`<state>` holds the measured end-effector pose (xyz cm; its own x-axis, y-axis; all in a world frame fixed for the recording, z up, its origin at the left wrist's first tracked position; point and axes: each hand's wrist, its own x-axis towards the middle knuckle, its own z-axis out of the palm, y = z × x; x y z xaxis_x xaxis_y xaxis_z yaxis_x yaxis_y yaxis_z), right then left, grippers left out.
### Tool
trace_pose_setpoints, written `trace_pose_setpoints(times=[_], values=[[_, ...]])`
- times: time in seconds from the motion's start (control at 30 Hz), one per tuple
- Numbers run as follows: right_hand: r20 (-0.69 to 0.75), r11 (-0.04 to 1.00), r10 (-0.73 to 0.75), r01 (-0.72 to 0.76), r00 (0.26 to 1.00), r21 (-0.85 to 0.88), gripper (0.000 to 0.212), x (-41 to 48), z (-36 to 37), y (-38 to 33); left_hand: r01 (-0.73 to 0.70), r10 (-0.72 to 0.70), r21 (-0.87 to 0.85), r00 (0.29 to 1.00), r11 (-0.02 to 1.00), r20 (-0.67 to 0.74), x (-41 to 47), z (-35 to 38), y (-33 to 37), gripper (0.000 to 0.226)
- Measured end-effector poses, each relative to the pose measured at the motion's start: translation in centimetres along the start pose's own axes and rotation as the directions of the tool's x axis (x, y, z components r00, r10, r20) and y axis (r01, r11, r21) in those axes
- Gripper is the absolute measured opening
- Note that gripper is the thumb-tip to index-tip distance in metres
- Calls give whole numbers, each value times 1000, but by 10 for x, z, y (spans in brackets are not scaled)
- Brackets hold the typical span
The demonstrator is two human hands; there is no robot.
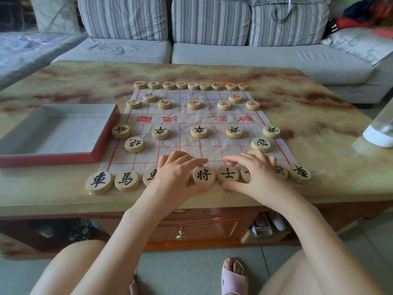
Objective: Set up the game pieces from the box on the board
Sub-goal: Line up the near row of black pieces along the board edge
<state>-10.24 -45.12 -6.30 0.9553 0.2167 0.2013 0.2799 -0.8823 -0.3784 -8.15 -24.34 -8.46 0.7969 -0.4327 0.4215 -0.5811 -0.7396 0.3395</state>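
A paper board [197, 120] with red grid lines lies on the table. Red-lettered wooden discs [194, 104] fill the far side and black-lettered discs [199, 131] the near side. The near row runs along the board's front edge. My left hand [178, 175] lies over that row, with forefinger and thumb around the general disc [204, 176]. My right hand [255, 173] covers the discs to the right, its forefinger and thumb bracketing the advisor disc [228, 174]. Several near-row discs are partly hidden under both hands. The red box [102, 137] stands left of the board with no pieces inside.
The marble-patterned table [319, 124] has its front edge just below the near row. A clear bottle with a white base [380, 133] stands at the right edge. A striped sofa [212, 50] stands behind the table. My knees and a slippered foot [234, 275] are below.
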Motion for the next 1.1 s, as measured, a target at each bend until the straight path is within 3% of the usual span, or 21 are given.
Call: trace_pose_setpoints(times=[0.4,0.5,0.6,0.7,0.87,1.1], values=[[64,999,22,-23,998,22,58,-4,-9,-8,38,-38,-2,997,999,66,-2,-2,2,72],[18,997,37,-38,999,70,58,-9,-16,-1,35,-35,0,998,999,44,0,-4,2,73],[-80,970,157,-139,984,200,48,-20,-32,17,30,-29,-37,999,999,42,7,-7,9,69],[-156,957,240,-207,958,203,40,-29,-44,39,-34,40,-62,994,998,102,20,-7,28,55],[-39,915,365,-350,930,201,36,-42,-48,63,-126,149,-132,973,983,178,40,4,57,43],[48,918,335,-338,941,208,44,-48,-49,72,-182,208,-127,947,975,245,55,22,63,43]])
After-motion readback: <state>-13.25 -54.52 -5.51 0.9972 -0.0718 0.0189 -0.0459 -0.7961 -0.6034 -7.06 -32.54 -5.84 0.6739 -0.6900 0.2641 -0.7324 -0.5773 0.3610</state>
